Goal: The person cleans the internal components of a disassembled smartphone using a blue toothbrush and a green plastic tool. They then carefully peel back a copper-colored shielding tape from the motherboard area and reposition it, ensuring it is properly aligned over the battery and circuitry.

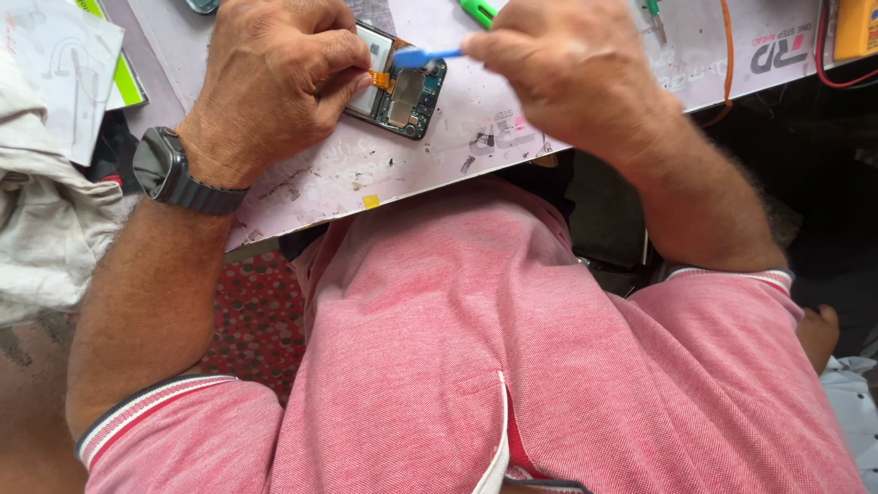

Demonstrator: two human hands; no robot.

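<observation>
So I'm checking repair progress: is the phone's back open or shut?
Open. The phone lies with its circuit board and orange flex cable exposed, back cover off.

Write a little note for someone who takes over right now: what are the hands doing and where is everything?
Left hand: rests on the opened phone, thumb and finger pinching the orange flex strip.
Right hand: holds a blue plastic pry tool, tip at the phone's top edge.
The phone lies back-off on the white work mat, its circuit board showing.
Done: back cover is off, insides exposed.
Left: the flex strip is not yet free; nothing is reassembled.
Nearby: a green tool and a yellow meter at the mat's far edge.
</observation>
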